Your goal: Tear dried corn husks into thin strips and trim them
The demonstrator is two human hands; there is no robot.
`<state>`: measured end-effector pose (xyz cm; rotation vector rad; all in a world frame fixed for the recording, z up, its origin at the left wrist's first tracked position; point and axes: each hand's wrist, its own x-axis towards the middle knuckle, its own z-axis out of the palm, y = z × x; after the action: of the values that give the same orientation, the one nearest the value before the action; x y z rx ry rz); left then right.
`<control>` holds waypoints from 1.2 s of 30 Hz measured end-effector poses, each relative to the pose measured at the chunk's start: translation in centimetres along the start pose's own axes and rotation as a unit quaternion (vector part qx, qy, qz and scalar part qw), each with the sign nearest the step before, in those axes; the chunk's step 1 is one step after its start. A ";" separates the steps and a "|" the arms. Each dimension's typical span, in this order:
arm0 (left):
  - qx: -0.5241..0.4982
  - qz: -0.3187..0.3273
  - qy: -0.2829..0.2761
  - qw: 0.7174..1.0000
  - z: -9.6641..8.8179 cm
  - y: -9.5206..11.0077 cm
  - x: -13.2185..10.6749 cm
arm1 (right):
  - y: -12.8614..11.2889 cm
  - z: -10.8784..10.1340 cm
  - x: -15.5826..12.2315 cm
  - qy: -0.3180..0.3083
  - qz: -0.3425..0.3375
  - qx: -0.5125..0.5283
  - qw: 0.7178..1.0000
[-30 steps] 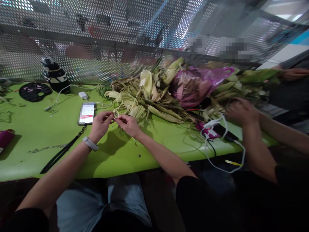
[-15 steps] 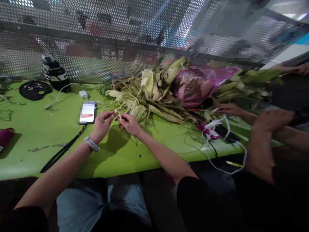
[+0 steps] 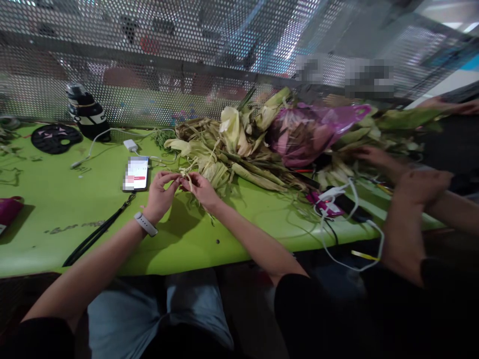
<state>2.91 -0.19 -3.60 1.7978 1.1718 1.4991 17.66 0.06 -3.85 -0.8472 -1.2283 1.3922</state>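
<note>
My left hand (image 3: pixel 160 193) and my right hand (image 3: pixel 200 189) meet above the green table (image 3: pixel 75 214), fingers pinched together on a thin pale strip of corn husk (image 3: pixel 186 175). A grey watch sits on my left wrist. Just behind my hands lies a heap of dry and green corn husks (image 3: pixel 232 144). A phone (image 3: pixel 136 173) with a lit screen lies flat to the left of my left hand.
A pink plastic bag (image 3: pixel 307 132) sits on the husk heap. Another person's hands (image 3: pixel 377 159) work at the right, near white cables (image 3: pixel 348 209) and a dark device. A black bottle (image 3: pixel 87 112), a black disc and a charger stand at back left before a perforated metal screen.
My hands have come closer together on the husk strip. The other person's hands at the right shifted, one reaching into the husks and one forearm raised.
</note>
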 end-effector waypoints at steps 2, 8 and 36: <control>-0.006 0.001 -0.003 1.000 0.1 0.0 -0.1 | 0.1 0.0 0.0 -0.002 0.022 0.025 0.999; -0.031 -0.009 -0.012 0.999 0.3 0.2 -0.4 | 0.3 -0.2 0.1 0.018 0.048 0.059 0.997; 0.024 0.022 -0.015 0.999 0.0 0.4 -0.4 | -0.6 -0.4 -0.4 0.001 0.095 0.028 0.995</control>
<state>3.03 -0.74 -3.45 1.8823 1.1691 1.4744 18.28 -0.33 -3.41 -0.9451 -1.1247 1.5708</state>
